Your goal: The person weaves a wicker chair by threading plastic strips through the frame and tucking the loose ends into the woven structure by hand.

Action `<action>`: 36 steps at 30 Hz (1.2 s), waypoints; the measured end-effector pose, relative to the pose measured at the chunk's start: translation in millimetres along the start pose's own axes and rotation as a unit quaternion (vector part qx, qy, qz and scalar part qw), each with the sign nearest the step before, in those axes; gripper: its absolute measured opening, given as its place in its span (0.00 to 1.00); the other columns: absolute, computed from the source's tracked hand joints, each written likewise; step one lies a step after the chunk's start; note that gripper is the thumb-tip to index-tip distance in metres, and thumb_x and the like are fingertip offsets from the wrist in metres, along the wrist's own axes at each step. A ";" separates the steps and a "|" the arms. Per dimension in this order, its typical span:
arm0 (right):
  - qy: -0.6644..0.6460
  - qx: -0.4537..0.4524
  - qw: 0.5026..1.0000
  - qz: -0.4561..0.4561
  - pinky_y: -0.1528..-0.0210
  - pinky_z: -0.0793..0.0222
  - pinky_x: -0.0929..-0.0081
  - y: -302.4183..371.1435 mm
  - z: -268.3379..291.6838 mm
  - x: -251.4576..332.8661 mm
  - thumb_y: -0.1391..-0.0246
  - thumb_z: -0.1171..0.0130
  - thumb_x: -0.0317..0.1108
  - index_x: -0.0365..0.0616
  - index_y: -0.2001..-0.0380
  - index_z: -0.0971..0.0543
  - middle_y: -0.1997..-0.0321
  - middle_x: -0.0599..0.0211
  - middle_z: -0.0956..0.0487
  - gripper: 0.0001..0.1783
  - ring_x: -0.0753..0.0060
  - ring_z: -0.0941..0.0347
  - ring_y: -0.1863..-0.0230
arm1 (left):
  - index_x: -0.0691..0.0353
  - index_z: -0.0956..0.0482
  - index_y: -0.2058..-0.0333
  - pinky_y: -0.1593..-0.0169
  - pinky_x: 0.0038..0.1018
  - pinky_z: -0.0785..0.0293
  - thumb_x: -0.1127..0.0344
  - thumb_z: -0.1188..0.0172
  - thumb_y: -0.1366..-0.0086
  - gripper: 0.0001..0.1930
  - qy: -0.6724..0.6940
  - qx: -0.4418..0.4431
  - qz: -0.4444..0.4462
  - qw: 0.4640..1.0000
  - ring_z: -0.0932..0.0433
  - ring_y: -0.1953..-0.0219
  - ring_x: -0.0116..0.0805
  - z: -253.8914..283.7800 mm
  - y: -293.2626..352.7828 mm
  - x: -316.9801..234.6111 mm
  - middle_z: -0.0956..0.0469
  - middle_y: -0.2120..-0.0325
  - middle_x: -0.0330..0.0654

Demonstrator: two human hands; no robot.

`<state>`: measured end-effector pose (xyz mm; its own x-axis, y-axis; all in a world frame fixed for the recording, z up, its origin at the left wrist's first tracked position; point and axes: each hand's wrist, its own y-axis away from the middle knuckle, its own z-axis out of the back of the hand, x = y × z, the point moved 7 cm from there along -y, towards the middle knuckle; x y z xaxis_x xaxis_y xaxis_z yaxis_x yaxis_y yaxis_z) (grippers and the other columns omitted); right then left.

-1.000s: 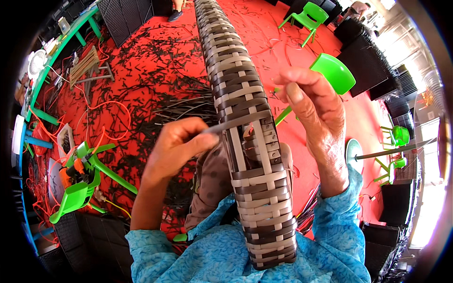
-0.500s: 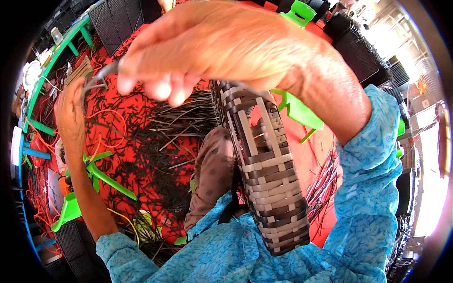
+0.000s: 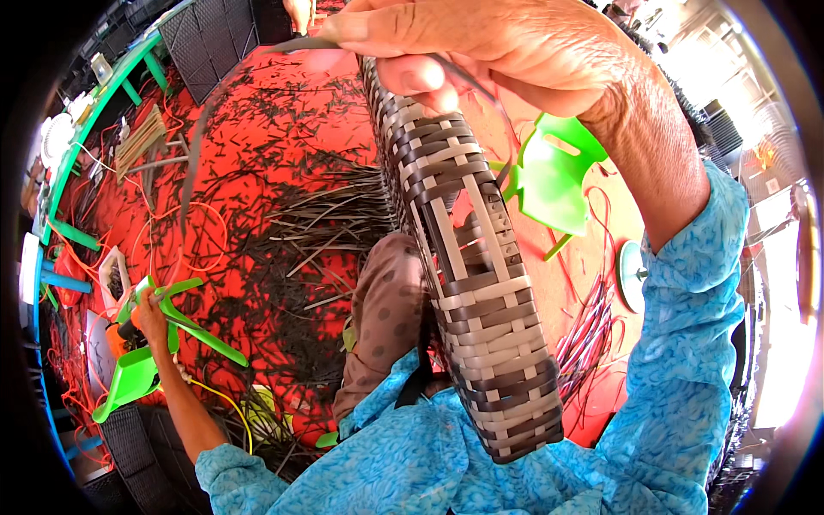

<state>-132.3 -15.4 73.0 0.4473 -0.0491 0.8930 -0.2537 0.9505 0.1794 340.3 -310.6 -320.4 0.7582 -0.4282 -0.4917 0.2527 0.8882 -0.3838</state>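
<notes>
My right hand (image 3: 481,51) is raised at the top, thumb and fingers pinching a dark grey flat weaving strip (image 3: 296,44). The strip trails to both sides of the hand. Below it a woven frame (image 3: 489,330), banded in dark brown and beige, stands tilted against my lap. Part of its face is open, with only a few lengthwise strips across the gap. Far to the left, my left hand (image 3: 152,319) is closed on an orange and black tool (image 3: 127,335), whose shape is partly hidden. The tool is by a green plastic chair (image 3: 129,386).
Dark strip scraps (image 3: 300,335) litter the red floor (image 3: 257,112). Loose strip ends (image 3: 335,210) stick out left of the frame. Another green chair (image 3: 554,184) stands to the right, near a strip bundle (image 3: 588,335). Orange and yellow hoses run at left, beside a green-edged table (image 3: 94,112).
My left hand has left the strip and dropped down to the orange and black tool. My right hand has moved up and right, still with the strip.
</notes>
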 end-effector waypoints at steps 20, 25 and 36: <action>0.241 -0.064 0.964 0.096 0.74 0.34 0.83 -19.4 -7.6 18.2 0.38 0.51 0.38 0.39 0.62 0.22 0.76 0.68 0.25 0.14 0.82 0.33 0.78 | 0.58 0.24 0.55 0.66 0.31 0.29 0.70 0.43 0.39 0.13 -0.088 -0.305 -0.435 0.842 0.23 0.70 0.37 172.3 -17.5 -541.6 0.20 0.70 0.44; 0.230 -0.106 0.964 0.076 0.76 0.35 0.84 2.2 15.3 22.4 0.39 0.49 0.38 0.39 0.62 0.21 0.77 0.70 0.25 0.13 0.83 0.34 0.79 | 0.59 0.24 0.56 0.61 0.28 0.28 0.73 0.40 0.43 0.14 -0.079 -0.324 -0.460 0.823 0.22 0.68 0.34 170.1 -21.6 -530.0 0.19 0.67 0.39; 0.383 -0.264 0.885 0.025 0.73 0.35 0.84 103.8 109.2 14.9 0.40 0.45 0.40 0.38 0.60 0.21 0.75 0.70 0.23 0.15 0.82 0.32 0.76 | 0.63 0.23 0.60 0.53 0.31 0.29 0.73 0.41 0.42 0.10 -0.167 -0.312 -0.516 0.780 0.23 0.69 0.34 156.2 -8.7 -477.6 0.21 0.70 0.39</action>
<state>-245.6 49.1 149.9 0.9483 0.0282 0.3161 0.0550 0.9664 -0.2510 69.9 -87.7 39.8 0.4858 -0.7013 0.5218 0.5691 -0.1993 -0.7977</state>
